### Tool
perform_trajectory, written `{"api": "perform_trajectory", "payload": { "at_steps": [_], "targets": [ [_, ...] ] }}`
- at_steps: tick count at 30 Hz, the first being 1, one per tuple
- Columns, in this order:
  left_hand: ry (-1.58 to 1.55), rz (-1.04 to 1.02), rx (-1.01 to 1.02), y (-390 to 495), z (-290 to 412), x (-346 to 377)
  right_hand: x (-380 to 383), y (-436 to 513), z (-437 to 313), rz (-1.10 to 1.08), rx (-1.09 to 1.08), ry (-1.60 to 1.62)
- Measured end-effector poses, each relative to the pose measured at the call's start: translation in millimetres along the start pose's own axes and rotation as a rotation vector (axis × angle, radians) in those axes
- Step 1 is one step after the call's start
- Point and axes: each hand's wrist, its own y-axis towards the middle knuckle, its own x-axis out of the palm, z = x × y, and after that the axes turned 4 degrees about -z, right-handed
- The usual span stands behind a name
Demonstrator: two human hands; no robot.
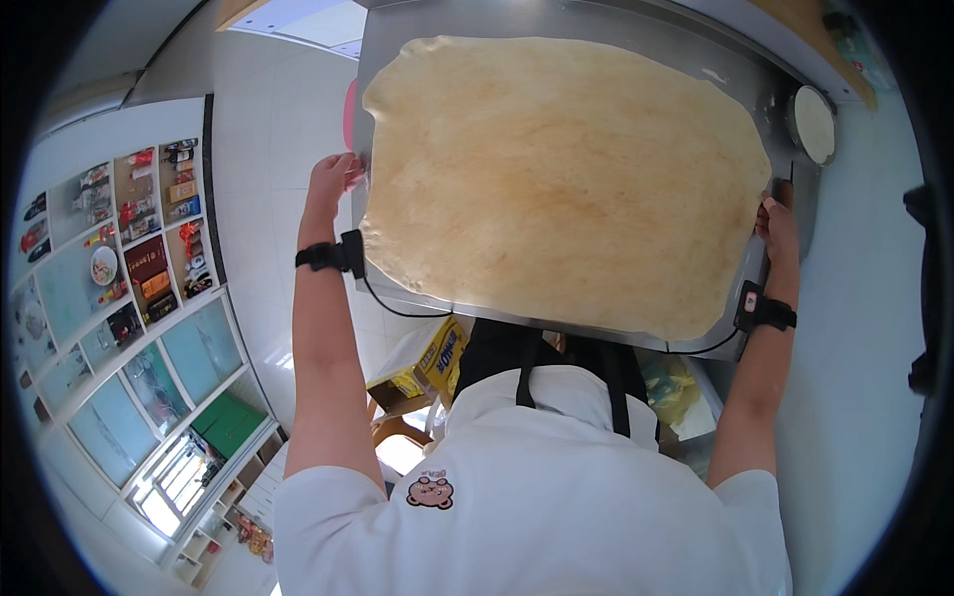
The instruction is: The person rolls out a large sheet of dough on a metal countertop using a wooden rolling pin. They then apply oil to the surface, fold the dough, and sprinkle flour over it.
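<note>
A large, thin sheet of pale dough (559,186), with faint brownish streaks and an uneven rim, covers most of a metal worktop (477,16). My left hand (339,179) is at the worktop's left edge, just outside the dough, its fingers curled; what they touch is unclear. At the dough's right edge is my right hand (779,223), its fingertips against the rim; their grip is partly hidden. Just beyond that hand lies a brown-handled tool (782,192), partly covered. A round bowl of white powder (814,125) stands at the worktop's upper right corner.
A pink rounded object (349,115) shows beyond the worktop's left edge. Below its front edge are an open yellow cardboard box (417,365) and a yellow plastic bag (671,387). A wall (857,298) runs along the right. Shelves with packages (145,257) stand far left.
</note>
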Motion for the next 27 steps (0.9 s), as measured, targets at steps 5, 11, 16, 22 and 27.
{"api": "perform_trajectory", "payload": {
  "at_steps": [5, 11, 16, 22, 27],
  "targets": [
    [0.26, -0.065, 0.049, 20, 22, 28, 6, -2, -7, 0.076, -0.108, 0.041],
    [0.481, -0.017, 0.135, 24, 30, 39, 5, -2, -10, 0.096, -0.14, -0.171],
    [0.292, -0.01, 0.082, 15, 27, 32, 6, -4, -5, -0.008, -0.092, 0.038],
    [0.107, -0.087, -0.042, 9, 24, 22, -4, -6, 3, -0.053, -0.03, 0.164],
    [0.047, -0.138, -0.054, 46, 48, 25, -3, -4, 3, -0.053, -0.038, 0.114]
  ]
}}
